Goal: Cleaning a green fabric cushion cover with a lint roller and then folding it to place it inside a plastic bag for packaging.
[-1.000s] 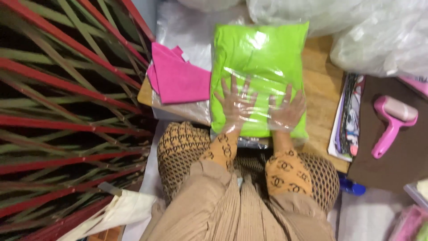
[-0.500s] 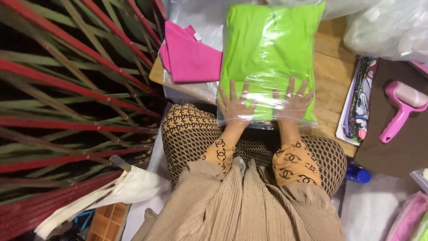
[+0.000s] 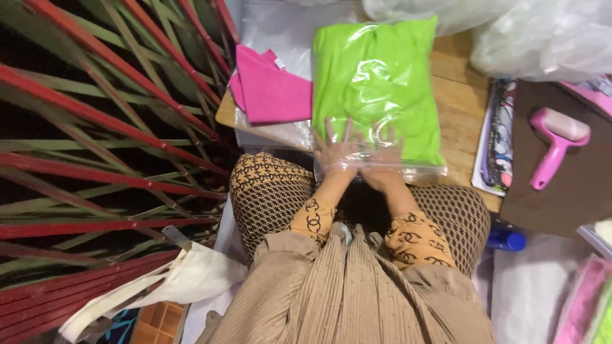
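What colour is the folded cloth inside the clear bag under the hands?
Bright lime green cloth, seen through the clear bag in the head view.

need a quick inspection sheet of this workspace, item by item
surface: wooden table, bare wood showing right of the bag
job's things: green garment in a clear plastic bag, lying flat
clutter: pink folded cloth left of the bag; pink lint roller on a brown mat; clear plastic bags at the top; blue bottle
hands: left hand and right hand pressed flat, side by side, on the bag's near edge
cables: nothing seen
surroundings: red and green striped mat on the left; white tote bag beside the person's knee
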